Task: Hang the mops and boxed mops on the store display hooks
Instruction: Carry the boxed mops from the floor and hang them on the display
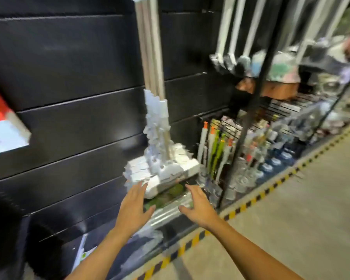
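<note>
Head view: the mops (pixel 164 168) hang against the black slat wall (pixel 69 98), flat white heads low, handles running up out of frame. The left hand (pixel 133 205) and right hand (pixel 198 207) reach just beneath the heads, fingers spread wide, holding nothing. They look light but long and prone to swing, so take the stiff handles rather than the soft pads.

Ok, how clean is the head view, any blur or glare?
Head view: motion blur smears the whole frame, worst on the shelves; the hanging mops look jagged; the left hand and right hand are readable, fingers spread; faint glare on the black wall.
</note>
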`<state>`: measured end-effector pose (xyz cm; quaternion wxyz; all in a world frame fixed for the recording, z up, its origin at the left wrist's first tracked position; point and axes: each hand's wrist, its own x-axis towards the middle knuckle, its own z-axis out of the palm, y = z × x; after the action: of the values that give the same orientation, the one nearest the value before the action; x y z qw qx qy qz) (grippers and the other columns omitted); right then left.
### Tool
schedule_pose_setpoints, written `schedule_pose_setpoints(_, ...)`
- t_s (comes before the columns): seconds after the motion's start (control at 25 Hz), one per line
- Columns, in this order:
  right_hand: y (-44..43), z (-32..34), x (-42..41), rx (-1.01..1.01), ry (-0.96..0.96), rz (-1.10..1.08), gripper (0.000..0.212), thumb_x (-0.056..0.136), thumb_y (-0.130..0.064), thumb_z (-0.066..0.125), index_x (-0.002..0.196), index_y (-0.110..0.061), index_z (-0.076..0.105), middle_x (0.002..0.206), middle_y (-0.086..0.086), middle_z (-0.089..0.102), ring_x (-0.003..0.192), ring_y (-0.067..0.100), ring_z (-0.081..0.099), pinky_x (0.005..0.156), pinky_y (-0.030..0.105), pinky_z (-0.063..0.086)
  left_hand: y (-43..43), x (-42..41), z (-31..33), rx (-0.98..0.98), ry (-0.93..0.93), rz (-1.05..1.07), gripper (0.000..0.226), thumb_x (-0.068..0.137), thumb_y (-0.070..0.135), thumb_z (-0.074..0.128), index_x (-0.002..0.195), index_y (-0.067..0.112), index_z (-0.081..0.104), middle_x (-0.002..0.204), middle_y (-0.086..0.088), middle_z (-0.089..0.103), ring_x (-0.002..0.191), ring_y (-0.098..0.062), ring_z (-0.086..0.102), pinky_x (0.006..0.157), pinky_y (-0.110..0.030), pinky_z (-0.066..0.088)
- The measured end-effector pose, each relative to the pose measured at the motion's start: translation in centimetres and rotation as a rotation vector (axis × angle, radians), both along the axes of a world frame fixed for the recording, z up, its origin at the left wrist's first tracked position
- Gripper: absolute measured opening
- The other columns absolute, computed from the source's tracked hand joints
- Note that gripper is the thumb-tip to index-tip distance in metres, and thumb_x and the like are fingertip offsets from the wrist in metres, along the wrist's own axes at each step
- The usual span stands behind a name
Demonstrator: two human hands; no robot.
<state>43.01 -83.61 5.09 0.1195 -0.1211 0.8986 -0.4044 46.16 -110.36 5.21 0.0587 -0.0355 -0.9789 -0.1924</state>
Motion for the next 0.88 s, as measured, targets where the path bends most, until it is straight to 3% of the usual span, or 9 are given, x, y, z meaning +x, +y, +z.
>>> schedule_pose_setpoints(0.16, 13.2, -2.9, 4.9, 0.076, -0.027, -0.298, 0.082, 0.092, -0.052, 0.067, 0.159, -0.025, 0.030, 0.159, 0.000, 0.033, 0.148, 0.022, 0.035, 0.115, 0.035, 0.038, 13.7, -2.3, -2.4, -0.046, -0.081, -0.277, 0.091, 0.087, 0.068, 0.046, 0.160, 0.016, 0.037, 0.168, -0.009, 0.034, 0.155, -0.034, 0.033, 0.123, -0.047, 0.032)
schedule_pose_setpoints(0.28, 21.8, -3.5, 8.2, 0.099, -0.072, -0.520, 0.084, 0.089, -0.052, 0.066, 0.159, -0.022, 0.031, 0.160, 0.004, 0.034, 0.149, 0.025, 0.034, 0.119, 0.037, 0.035, 23.4, -4.2, -3.4, -0.080, -0.128, -0.492, 0.089, 0.090, 0.068, 0.049, 0.163, 0.021, 0.030, 0.170, -0.006, 0.028, 0.158, -0.029, 0.026, 0.126, -0.044, 0.027)
schedule_pose_setpoints(0.52, 37.6, -4.2, 12.3, 0.101, -0.132, -0.882, 0.077, 0.092, -0.049, 0.066, 0.157, -0.025, 0.032, 0.160, -0.001, 0.032, 0.145, 0.023, 0.038, 0.115, 0.037, 0.039, 42.5, -7.7, -5.5, -0.088, -0.223, -0.806, 0.083, 0.099, 0.060, 0.053, 0.166, 0.028, 0.015, 0.175, 0.003, 0.008, 0.162, -0.023, 0.007, 0.128, -0.046, 0.018)
schedule_pose_setpoints(0.88, 57.4, -3.1, 6.8, 0.161, -0.167, -1.146, 0.076, 0.093, -0.045, 0.067, 0.157, -0.023, 0.034, 0.159, -0.002, 0.033, 0.145, 0.020, 0.038, 0.117, 0.029, 0.035, 68.0, -18.7, -7.2, -0.050, -0.239, -1.070, 0.081, 0.099, 0.062, 0.050, 0.165, 0.030, 0.017, 0.175, 0.004, 0.007, 0.162, -0.020, 0.008, 0.128, -0.039, 0.017)
